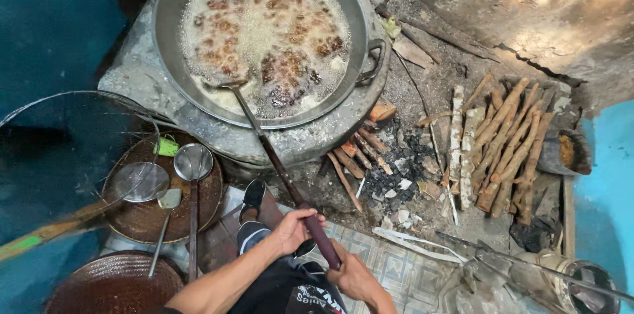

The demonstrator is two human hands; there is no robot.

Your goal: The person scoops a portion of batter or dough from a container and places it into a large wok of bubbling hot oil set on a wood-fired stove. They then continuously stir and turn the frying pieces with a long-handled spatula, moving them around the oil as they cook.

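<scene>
Both hands, left and right, clenched round long dark ladle handle; scoop, seemingly metal, sunk in frothing wok.

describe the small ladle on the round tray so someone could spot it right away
Start at the big wok of bubbling oil, then drop to the round brown tray at its lower left. Two long-handled tools lie there: the ladle is the smaller, solid shiny steel bowl, beside the wider, flatter mesh skimmer.
</scene>
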